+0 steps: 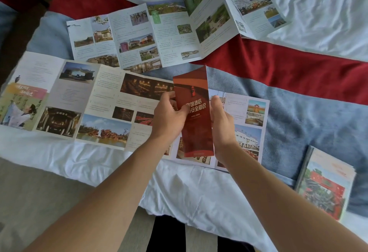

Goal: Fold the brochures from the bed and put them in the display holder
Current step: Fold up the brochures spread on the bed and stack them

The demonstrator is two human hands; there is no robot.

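Red brochure (194, 116): folded, held upright above the bed (199, 188).
Left hand (169, 116): fingers curled round its left edge, thumb on the cover.
Right hand (222, 124): grips its right edge.
Unfolded brochures (79, 100): spread flat beneath.
Folded stack (326, 184): lower right.

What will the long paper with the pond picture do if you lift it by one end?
The long unfolded brochure would probably flop and bend at its creases, since it is thin paper with many panels. It looks light. It might refold unevenly, as the far brochure already humps at its folds.
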